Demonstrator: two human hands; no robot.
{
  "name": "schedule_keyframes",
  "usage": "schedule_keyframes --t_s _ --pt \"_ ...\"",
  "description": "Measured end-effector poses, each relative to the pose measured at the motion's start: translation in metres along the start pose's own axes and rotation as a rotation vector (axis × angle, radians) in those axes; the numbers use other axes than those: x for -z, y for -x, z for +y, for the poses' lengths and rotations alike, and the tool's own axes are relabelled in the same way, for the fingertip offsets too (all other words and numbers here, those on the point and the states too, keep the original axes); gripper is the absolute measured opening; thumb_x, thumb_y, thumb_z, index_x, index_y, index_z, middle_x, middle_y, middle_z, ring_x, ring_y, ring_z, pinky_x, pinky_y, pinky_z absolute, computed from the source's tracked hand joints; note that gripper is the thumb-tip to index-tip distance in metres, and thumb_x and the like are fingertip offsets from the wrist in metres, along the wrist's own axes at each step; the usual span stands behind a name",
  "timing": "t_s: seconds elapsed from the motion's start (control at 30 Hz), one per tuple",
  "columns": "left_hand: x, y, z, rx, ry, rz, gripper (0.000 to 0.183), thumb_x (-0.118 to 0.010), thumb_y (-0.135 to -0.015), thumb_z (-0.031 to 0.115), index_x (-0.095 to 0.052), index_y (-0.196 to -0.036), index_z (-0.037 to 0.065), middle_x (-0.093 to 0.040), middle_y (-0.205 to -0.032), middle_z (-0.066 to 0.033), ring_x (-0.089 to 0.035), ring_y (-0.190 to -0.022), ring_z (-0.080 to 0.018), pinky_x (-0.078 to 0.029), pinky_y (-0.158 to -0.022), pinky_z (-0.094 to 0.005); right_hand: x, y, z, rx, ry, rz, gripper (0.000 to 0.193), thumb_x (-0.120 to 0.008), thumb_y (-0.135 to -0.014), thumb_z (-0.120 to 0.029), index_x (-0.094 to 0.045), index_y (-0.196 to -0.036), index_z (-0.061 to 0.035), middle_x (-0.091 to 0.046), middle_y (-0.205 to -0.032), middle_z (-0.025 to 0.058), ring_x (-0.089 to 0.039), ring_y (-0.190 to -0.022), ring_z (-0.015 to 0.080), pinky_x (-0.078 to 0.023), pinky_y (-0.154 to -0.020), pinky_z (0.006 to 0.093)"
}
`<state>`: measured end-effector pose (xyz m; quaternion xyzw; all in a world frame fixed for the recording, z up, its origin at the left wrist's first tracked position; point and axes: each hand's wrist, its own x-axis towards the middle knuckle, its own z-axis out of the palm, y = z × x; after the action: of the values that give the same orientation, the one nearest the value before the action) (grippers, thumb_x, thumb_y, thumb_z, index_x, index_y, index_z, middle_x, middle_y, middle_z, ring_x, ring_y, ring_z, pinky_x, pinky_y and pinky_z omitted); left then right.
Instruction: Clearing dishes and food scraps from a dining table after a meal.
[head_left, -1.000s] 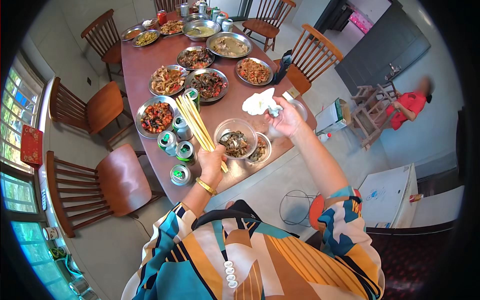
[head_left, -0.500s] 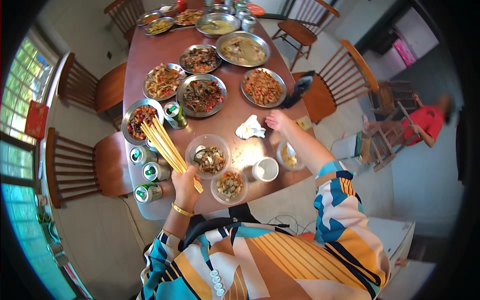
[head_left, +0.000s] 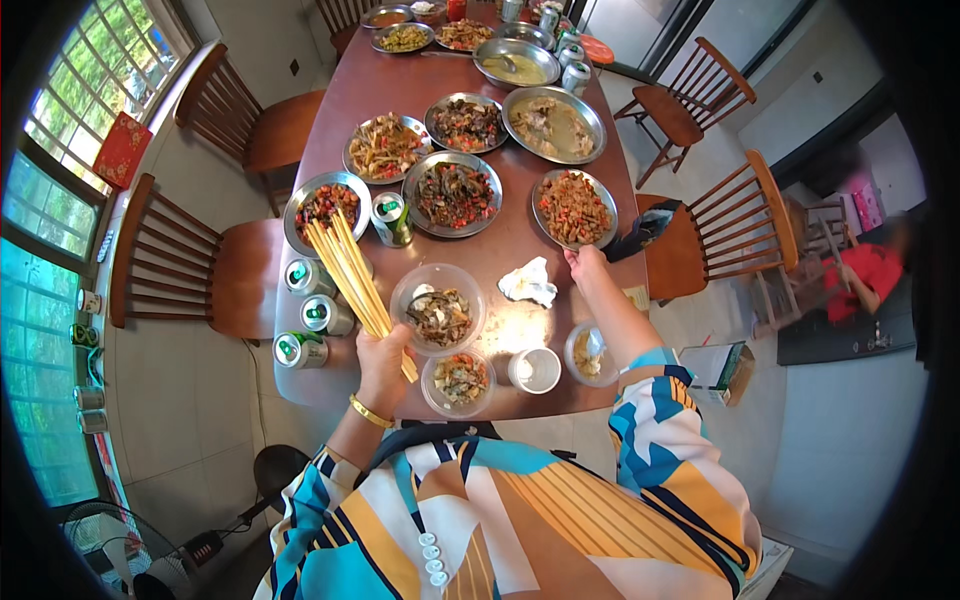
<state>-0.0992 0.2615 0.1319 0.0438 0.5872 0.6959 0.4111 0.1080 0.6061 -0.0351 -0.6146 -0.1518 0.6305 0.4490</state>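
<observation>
Steadiness should help with the metal plate (head_left: 543, 236), just beyond the crumpled tissue (head_left: 528, 283): the right hand (head_left: 584, 261) is at its near rim, though from here I can't tell how far its fingers close. Left of that tissue, the left hand (head_left: 384, 357) wraps tightly round yellow chopsticks (head_left: 345, 272), best held clear of the plate. Silvery and round, the plate carries a heap of orange-red food (head_left: 574, 204).

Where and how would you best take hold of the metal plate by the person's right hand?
Probably the near rim of the metal plate, coming from the person's side, thumb above and fingers beneath: the plate lies flat, its round rim surrounds the food, and the right hand is at that edge. A dark object sits close at right.
</observation>
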Motion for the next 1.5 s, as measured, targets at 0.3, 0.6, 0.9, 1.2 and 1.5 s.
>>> schedule_keyframes --t_s 0.3,0.6,0.9,1.2,1.5 --pt "0.005 0.004 0.013 -0.038 0.033 0.055 0.011 -0.058 -0.071 0.0 -0.051 -0.074 0.008 -0.051 -0.062 -0.0002 -0.046 -0.042 -0.0084 -0.038 -0.039 -0.0202 0.004 0.041 -0.003 0.024 0.055 -0.072 0.025 -0.037 -0.078 0.007 -0.047 -0.1 0.0014 -0.058 -0.087 0.0151 -0.058 -0.061 0.0228 -0.051 -0.052 0.0295" --pt "0.012 0.016 0.034 -0.071 0.14 0.088 0.013 -0.057 -0.071 -0.002 -0.05 -0.075 0.008 -0.051 -0.063 -0.0001 -0.046 -0.044 -0.0085 -0.039 -0.041 -0.0199 -0.02 0.108 -0.05 0.094 0.204 -0.426 0.016 -0.043 -0.078 0.005 -0.043 -0.094 -0.0011 -0.056 -0.088 0.0143 -0.059 -0.07 0.0235 -0.051 -0.056 0.0322" --pt "0.036 0.033 0.051 -0.107 0.137 0.178 0.013 -0.058 -0.071 -0.002 -0.05 -0.076 0.007 -0.05 -0.064 0.0001 -0.047 -0.047 -0.0082 -0.039 -0.042 -0.0194 -0.177 0.144 -0.074 0.022 0.313 -0.693 0.019 -0.045 -0.08 0.001 -0.046 -0.099 0.0016 -0.056 -0.092 0.0139 -0.057 -0.074 0.0233 -0.052 -0.062 0.0314" --pt "0.044 0.029 0.044 -0.13 0.136 0.239 0.014 -0.059 -0.07 -0.003 -0.051 -0.077 0.007 -0.05 -0.065 0.0013 -0.047 -0.047 -0.0063 -0.039 -0.041 -0.019 -0.246 0.142 -0.081 0.048 0.311 -0.778 0.016 -0.045 -0.081 0.002 -0.045 -0.096 0.006 -0.055 -0.092 0.0167 -0.057 -0.076 0.0251 -0.054 -0.065 0.0312" --pt "0.039 0.034 0.032 -0.11 0.109 0.226 0.013 -0.059 -0.071 -0.002 -0.051 -0.077 0.007 -0.05 -0.065 0.0013 -0.047 -0.047 -0.0066 -0.04 -0.042 -0.0188 -0.221 0.129 -0.115 0.129 0.376 -0.724 0.022 -0.043 -0.081 0.003 -0.045 -0.102 0.0026 -0.055 -0.099 0.0157 -0.057 -0.082 0.0255 -0.053 -0.064 0.0322"
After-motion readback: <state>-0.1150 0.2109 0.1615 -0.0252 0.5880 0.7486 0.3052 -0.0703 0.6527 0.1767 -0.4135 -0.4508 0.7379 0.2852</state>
